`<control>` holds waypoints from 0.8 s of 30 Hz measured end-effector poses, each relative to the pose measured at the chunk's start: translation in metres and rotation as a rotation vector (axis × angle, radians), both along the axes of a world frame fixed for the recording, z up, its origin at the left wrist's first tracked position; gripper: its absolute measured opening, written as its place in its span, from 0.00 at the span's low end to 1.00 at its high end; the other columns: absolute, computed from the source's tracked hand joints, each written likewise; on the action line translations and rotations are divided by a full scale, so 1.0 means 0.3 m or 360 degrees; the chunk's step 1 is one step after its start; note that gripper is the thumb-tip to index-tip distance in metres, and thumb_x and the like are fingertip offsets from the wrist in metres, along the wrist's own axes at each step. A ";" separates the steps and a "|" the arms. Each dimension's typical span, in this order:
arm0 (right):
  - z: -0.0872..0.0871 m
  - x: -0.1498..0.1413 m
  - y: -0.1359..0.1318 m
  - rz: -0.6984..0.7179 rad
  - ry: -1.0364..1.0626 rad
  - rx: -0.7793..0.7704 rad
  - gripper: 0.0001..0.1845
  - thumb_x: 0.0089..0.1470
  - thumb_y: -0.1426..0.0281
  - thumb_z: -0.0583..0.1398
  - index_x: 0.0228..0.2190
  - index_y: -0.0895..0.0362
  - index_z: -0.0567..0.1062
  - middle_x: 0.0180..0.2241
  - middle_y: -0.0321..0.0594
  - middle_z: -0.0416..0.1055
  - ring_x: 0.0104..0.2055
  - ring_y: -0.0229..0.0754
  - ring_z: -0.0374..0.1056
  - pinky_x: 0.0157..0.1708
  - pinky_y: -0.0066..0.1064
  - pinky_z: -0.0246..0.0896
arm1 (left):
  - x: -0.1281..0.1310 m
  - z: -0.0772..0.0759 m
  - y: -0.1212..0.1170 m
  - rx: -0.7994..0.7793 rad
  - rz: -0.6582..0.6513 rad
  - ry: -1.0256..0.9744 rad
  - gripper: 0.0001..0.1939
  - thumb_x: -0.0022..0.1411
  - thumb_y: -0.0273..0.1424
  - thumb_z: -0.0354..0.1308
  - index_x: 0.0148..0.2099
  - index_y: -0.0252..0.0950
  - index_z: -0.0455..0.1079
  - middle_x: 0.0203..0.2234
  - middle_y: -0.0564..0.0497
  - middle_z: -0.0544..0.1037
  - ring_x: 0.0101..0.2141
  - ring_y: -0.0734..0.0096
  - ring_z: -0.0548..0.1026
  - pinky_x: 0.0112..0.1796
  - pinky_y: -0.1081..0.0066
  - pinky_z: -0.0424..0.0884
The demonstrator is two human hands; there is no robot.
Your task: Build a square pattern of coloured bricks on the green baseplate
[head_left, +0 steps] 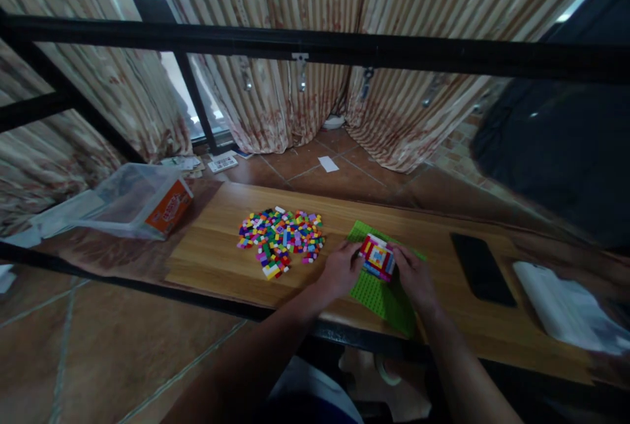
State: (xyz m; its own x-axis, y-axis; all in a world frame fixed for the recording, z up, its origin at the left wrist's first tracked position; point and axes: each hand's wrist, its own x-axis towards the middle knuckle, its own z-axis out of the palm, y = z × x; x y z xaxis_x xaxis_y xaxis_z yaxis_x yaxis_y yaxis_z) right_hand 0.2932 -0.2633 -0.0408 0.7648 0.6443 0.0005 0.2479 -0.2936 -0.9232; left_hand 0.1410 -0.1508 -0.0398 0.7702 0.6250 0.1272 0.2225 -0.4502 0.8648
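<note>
A small multicoloured brick build [377, 256] stands on a green baseplate [382, 296] on the wooden table [221, 260]. My left hand [340, 271] grips the build's left side with curled fingers. My right hand [414, 275] holds its right side the same way. A pile of loose coloured bricks [281, 237] lies on the table just left of my left hand.
A clear plastic box with an orange label [140, 202] lies tipped at the table's left end. A black phone [482, 269] lies right of the baseplate, with a white packet [566, 306] beyond it. A black metal rail [315, 46] crosses overhead; curtains hang behind.
</note>
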 end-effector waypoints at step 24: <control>-0.091 -0.147 -0.044 -0.0646 -0.0578 -0.0244 0.29 0.57 0.57 0.51 0.48 0.64 0.77 0.43 0.56 0.76 0.44 0.58 0.72 0.43 0.46 0.64 | -0.560 0.057 0.195 0.0379 0.0990 0.0409 0.18 0.61 0.34 0.57 0.53 0.36 0.70 0.45 0.44 0.74 0.48 0.60 0.73 0.51 0.62 0.70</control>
